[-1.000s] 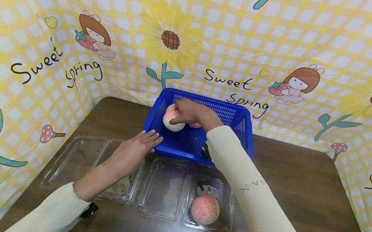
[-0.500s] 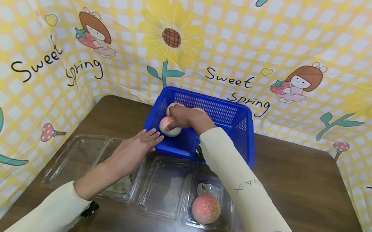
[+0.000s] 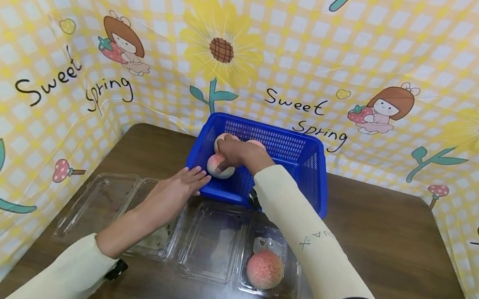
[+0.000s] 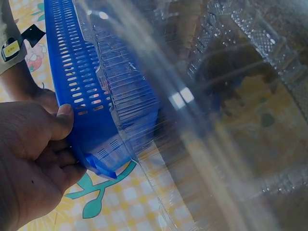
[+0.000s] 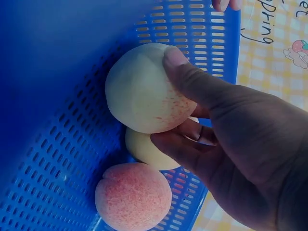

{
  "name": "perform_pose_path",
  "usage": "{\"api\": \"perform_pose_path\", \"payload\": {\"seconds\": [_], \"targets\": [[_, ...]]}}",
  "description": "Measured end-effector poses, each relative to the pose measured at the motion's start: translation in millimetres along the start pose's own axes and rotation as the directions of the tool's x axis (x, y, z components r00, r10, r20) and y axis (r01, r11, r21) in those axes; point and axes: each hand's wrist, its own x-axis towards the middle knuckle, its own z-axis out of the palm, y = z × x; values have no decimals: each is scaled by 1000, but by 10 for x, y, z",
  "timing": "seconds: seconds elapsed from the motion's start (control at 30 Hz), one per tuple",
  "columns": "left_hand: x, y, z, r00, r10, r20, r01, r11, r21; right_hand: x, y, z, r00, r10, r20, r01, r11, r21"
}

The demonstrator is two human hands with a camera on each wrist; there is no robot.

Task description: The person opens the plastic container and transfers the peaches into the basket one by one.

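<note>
Inside the blue plastic basket [image 3: 260,200], my right hand [image 3: 236,153] grips a pale peach with a pink blush [image 5: 144,91], thumb on one side and fingers on the other. Below it in the right wrist view lie a pale yellow peach [image 5: 149,149], partly covered, and a pinker peach [image 5: 134,195]. At the basket's front left corner, my left hand [image 3: 174,186] holds the rim, with the thumb against the outer wall in the left wrist view. A reddish peach [image 3: 265,269] sits in the right-hand clear plastic box [image 3: 292,291].
Two hinged clear clamshell boxes lie unfolded in front of the basket on the dark wooden table [image 3: 375,232]. The left clamshell [image 3: 93,207] is partly under my left forearm. A yellow checked cloth [image 3: 243,33] surrounds the table on the visible sides.
My right hand has shifted slightly left and toward the basket's front with the peach in its grip, uncovering another peach behind. The left hand stays on the rim.
</note>
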Motion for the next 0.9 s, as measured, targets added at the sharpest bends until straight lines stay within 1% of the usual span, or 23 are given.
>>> {"api": "perform_pose_path", "payload": {"seconds": [0.07, 0.23, 0.37, 0.6, 0.77, 0.9], "targets": [[4, 4, 0, 1000, -2, 0, 2, 1000, -2, -9, -3, -4, 1000, 16, 8, -16, 1000, 12], [9, 16, -2, 1000, -17, -1, 17, 1000, -12, -40, -10, -1, 996, 82, 38, -85, 992, 92], [5, 19, -2, 1000, -23, -5, 23, 1000, -13, -60, -11, 8, 995, 94, 33, -97, 989, 112], [5, 26, -13, 1000, -22, -9, 22, 1000, -13, -79, -8, 32, 996, 83, -18, -81, 992, 96], [0, 33, -25, 1000, -25, -9, 25, 1000, -15, -88, -44, 73, 993, 93, -76, -83, 987, 136], [-7, 39, -32, 999, -40, 3, 40, 999, -17, -95, -60, 85, 991, 101, -87, -87, 985, 151]]}}
